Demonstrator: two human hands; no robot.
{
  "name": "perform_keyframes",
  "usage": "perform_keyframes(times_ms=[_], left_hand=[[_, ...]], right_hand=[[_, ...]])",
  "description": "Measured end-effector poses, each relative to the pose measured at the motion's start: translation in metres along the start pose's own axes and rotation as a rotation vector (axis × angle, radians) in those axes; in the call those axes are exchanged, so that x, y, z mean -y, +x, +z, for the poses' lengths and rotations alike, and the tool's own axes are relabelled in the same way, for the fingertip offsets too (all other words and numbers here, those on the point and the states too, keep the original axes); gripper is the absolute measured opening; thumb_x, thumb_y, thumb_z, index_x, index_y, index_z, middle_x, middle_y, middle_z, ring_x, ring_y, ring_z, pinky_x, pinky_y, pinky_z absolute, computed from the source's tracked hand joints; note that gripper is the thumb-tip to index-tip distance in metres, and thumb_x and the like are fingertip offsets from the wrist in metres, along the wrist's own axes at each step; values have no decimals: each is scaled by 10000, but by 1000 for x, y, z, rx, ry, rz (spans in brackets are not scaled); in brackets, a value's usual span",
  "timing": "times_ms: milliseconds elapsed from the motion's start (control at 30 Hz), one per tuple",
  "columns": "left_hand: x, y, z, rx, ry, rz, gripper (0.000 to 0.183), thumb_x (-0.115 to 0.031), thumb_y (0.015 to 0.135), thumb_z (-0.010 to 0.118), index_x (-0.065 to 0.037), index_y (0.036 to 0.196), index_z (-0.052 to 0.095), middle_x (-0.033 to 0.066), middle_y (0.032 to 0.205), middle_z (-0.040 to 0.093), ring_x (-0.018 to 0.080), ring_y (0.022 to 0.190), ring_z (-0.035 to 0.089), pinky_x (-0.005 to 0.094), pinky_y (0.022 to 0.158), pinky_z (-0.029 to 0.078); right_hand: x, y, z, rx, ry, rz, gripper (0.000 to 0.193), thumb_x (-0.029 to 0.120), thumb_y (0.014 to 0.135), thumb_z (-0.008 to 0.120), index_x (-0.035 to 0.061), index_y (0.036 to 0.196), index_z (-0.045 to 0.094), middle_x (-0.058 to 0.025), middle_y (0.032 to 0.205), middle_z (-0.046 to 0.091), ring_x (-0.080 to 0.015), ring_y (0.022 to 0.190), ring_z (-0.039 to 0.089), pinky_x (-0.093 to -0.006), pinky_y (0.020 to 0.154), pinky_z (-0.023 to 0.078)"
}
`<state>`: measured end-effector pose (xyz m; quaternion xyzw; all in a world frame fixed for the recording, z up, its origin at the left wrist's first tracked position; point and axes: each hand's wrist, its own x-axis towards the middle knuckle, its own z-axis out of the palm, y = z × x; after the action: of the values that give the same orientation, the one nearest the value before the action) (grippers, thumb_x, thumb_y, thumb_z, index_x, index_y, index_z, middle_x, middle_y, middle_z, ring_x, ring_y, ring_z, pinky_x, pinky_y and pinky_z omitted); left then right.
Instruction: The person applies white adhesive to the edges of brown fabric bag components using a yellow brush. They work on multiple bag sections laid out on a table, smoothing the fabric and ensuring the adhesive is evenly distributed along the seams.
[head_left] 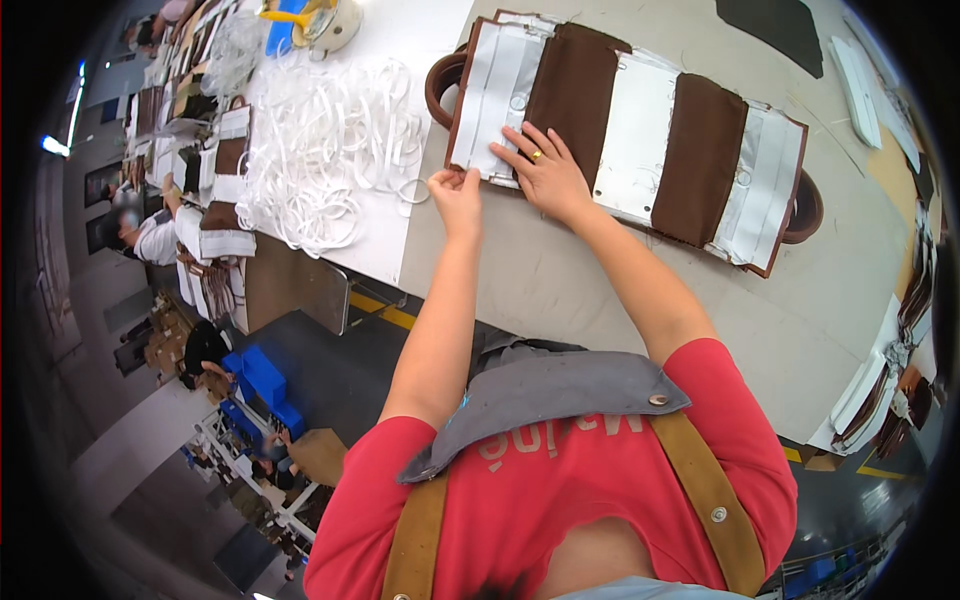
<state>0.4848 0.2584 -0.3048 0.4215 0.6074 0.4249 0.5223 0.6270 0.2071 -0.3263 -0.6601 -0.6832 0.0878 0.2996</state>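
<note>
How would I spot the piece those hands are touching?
On the grey worktop lies a long brown-and-white piece. The left hand and right hand touch its left end. Unlike the tangled white strips beside it, it has two dark brown panels and a brown loop at each end.

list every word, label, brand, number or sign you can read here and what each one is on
Red shirt: pale lettering across the chest, upside down in this view and partly covered by the grey apron flap; wording not copied out here.
Brown and white bag piece: no lettering that I can make out.
Blue bins and brown boxes in the background: too small and blurred to tell.
</note>
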Motion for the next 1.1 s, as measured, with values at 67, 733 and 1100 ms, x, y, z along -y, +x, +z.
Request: perform_keyframes(times_ms=[67,733,1100], left_hand=[[8,3,-2,2,11,24,320,-2,781,596,-11,982,347,96,890,495,140,776,513,260,698,446],[-57,20,47,437,986,984,231,-52,762,551,-64,993,554,61,1137,514,257,1148,417,439,986,246],[-28,25,41,467,1137,1051,274,-76,772,552,-95,1046,563,9,1173,521,220,1210,386,467,1046,157]], right_hand=[[0,1,0,7,14,1,482,154,837,463,314,1287,399,37,1368,352,-195,1270,309,-427,1052,226],[-102,178,-25,-223,4,-137,169,65,756,510,50,888,615,-90,836,616,-262,815,584,-344,751,476],[-113,200,-25,97,542,332,185,168,784,505,38,844,622,-70,701,615,-181,699,579,-300,655,453]])
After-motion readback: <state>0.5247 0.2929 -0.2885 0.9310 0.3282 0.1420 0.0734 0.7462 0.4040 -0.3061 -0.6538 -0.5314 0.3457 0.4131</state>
